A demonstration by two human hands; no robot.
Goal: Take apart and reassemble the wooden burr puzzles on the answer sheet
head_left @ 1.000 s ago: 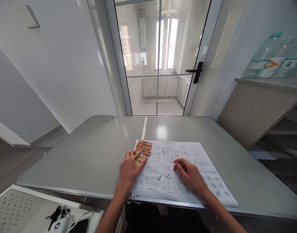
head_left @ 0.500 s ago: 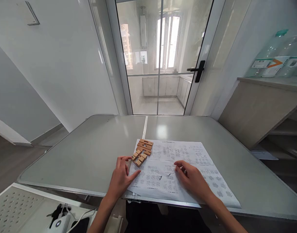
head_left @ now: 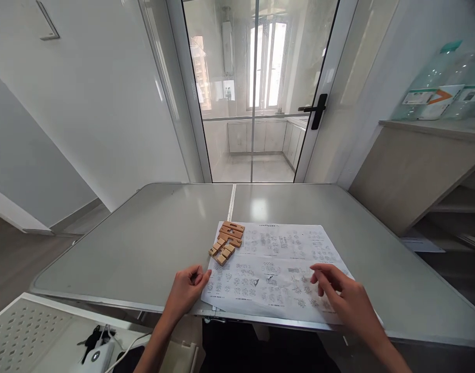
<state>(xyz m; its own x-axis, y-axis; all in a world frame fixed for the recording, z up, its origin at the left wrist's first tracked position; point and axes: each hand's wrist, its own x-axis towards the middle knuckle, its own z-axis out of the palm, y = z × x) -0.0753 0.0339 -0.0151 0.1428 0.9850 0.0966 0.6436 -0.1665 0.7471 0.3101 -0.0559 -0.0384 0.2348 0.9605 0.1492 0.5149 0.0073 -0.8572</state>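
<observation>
Several blocks [head_left: 226, 252] lie on the sheet [head_left: 282, 261], open tabletop [head_left: 136, 248] past its left edge.

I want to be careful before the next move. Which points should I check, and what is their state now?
1. Left hand apart from wooden pieces: ok, it is nearer the person.
2. Left hand empty: cannot tell, curled fingers hide the palm.
3. Right hand apart from pieces: ok, it is over the printed sheet's right part.
4. Sheet fully uncovered: not ok, pieces and right hand cover parts.
5. Small print readable: cannot tell, too small here.
</observation>
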